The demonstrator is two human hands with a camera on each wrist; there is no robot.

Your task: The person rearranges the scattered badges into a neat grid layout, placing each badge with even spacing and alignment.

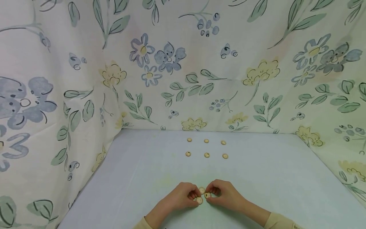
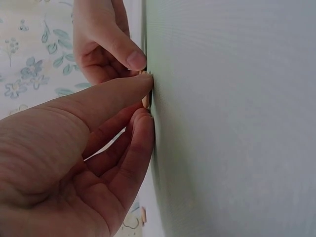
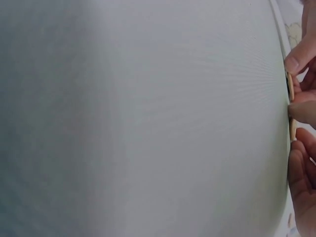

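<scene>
In the head view my left hand [image 1: 184, 195] and right hand [image 1: 226, 194] face each other low over the table. The left thumb and fingertips pinch a pale wooden button [image 1: 199, 200] by its edges. My right thumb and fingers hold another round wooden button [image 1: 207, 195], which has a dark spot on its face. Between the fingertips, slightly farther back, lies a third button [image 1: 201, 190]. The right wrist view shows the left hand's button [image 3: 290, 86] edge-on at the tabletop. In the left wrist view the left hand [image 2: 98, 143] covers most of its button [image 2: 145, 101].
Farther back on the white table [image 1: 148, 159], more wooden buttons lie in two rows of three, a nearer row [image 1: 207, 155] and a farther row [image 1: 206, 141]. A floral cloth [image 1: 194, 105] hangs behind the table and along both sides.
</scene>
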